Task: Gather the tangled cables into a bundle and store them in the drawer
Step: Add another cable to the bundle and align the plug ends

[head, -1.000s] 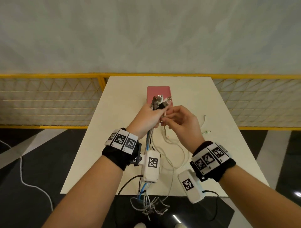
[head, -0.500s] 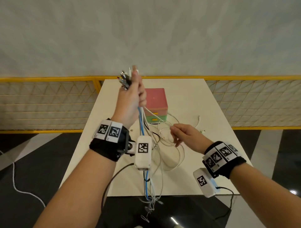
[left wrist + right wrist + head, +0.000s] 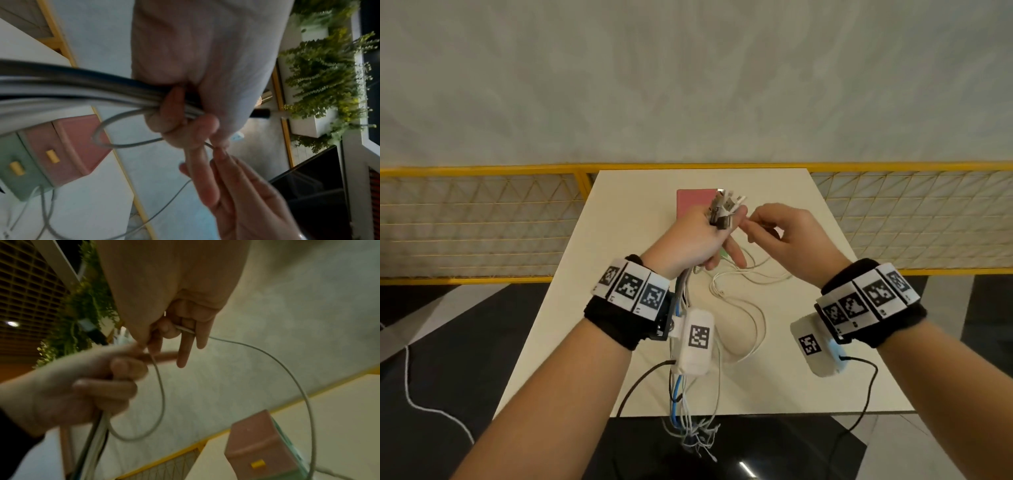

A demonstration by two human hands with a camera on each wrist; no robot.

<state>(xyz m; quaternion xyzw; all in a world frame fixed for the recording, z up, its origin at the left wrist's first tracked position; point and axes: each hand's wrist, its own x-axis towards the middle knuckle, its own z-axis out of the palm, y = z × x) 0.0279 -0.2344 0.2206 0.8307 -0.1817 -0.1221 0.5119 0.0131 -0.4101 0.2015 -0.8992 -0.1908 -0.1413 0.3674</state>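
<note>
We read no writing, only square code tags on our wristbands. Our left hand [image 3: 695,240] grips the cables [image 3: 726,209] above the table [image 3: 619,240]; our right hand [image 3: 787,236] pinches one white cable [image 3: 287,369]. Only the wrist views show the drawer box [image 3: 61,146] front, pink over green with yellow pulls.

— What stood around the desk [image 3: 619,308]?
— A yellow mesh railing [image 3: 476,219] ran behind it, against a pale mottled wall [image 3: 688,85]. The floor [image 3: 448,342] was dark and glossy, with a white cord [image 3: 417,404] trailing across it.
— Any greenery?
— Yes, leafy plants [image 3: 320,68] in a white planter [image 3: 308,128].
</note>
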